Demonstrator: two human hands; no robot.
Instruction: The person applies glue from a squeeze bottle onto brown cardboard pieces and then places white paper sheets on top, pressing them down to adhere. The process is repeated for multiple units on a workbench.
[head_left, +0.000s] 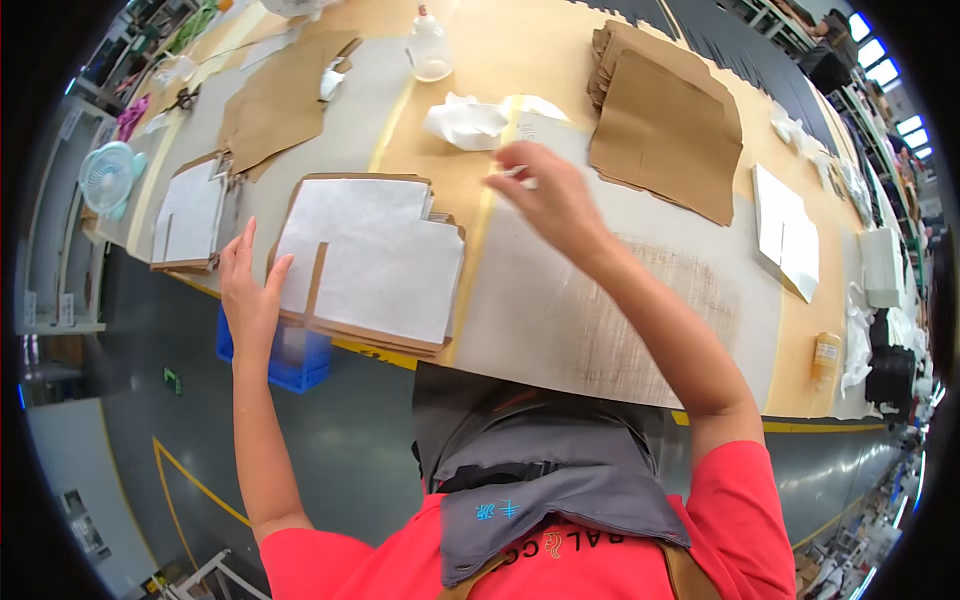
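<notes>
My left hand [248, 290] is open, its fingers stretched out beside the left edge of a stack of brown cut pieces [440, 215] topped by a white notched sheet [375, 265]. Whether it touches the stack I cannot tell. Past the stack's upper right corner, my right hand [550, 198] is raised with its fingers closed on a small white piece, partly hidden by them. Just beyond that hand lies a crumpled white cloth [465, 122]. A smaller stack with a white top sheet [190, 215] sits left of my left hand.
A clear bottle [430, 50] stands farther back. Brown pieces [275, 100] lie at the back left, a tall brown pile [668, 130] at the back right. To the right are white sheets [785, 225] and an amber jar [825, 355]. A fan [108, 178] and blue crate [300, 362] are left.
</notes>
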